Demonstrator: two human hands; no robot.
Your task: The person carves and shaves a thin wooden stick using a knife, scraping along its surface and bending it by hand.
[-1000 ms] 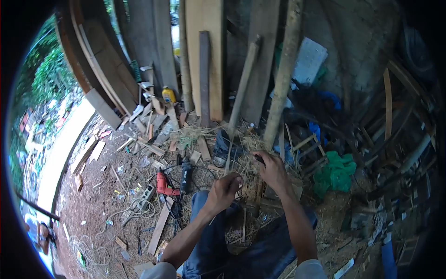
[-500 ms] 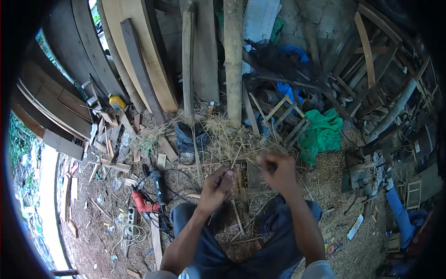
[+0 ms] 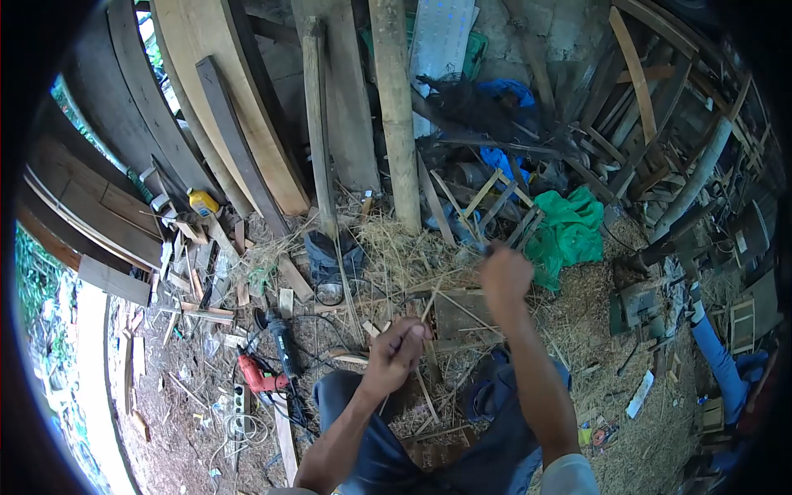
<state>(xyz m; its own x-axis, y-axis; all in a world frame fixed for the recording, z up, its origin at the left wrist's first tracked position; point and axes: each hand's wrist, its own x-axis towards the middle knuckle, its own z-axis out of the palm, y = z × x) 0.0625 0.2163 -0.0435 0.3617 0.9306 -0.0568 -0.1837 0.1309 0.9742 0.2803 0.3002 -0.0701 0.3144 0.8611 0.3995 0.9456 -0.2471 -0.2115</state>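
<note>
Thin pale strip (image 3: pixel 430 305) slants through the left hand (image 3: pixel 396 356), thumb and fingers pinched on it, upper end projecting beyond the grip. Right hand (image 3: pixel 506 276) is farther forward and to the right, fingers curled; cannot tell whether it grips anything. Straw (image 3: pixel 404 247) lies on the ground beyond the left hand. To the left: angle grinder (image 3: pixel 285 346), red drill (image 3: pixel 261 376) beside it, power strip (image 3: pixel 240 404). Green plastic bag (image 3: pixel 565 231) lies right of the right hand.
</note>
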